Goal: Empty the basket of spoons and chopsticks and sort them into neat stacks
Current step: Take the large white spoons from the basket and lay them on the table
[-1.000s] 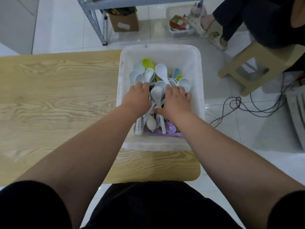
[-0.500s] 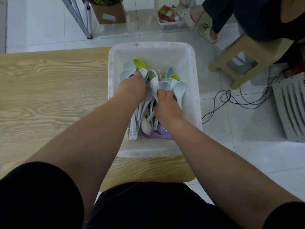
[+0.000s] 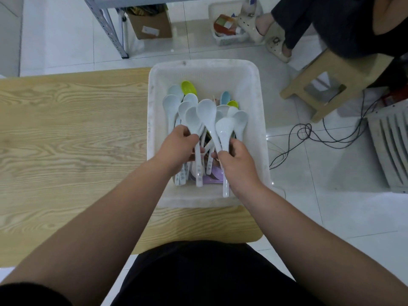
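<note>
Right, head cam: both hands in the white basket (image 3: 205,67) at the desk's (image 3: 72,133) right end. Left hand (image 3: 180,145) fingers curl round a bunch of white spoons (image 3: 192,118); right hand (image 3: 237,161) fingers grip more by the handles. Green spoon (image 3: 188,87) & purple spoon (image 3: 209,180) lie loose inside.

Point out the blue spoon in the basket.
The blue spoon sits toward the far right of the basket, just beyond a small yellow-green spoon; all others are white, yellow-green or purple.
</note>
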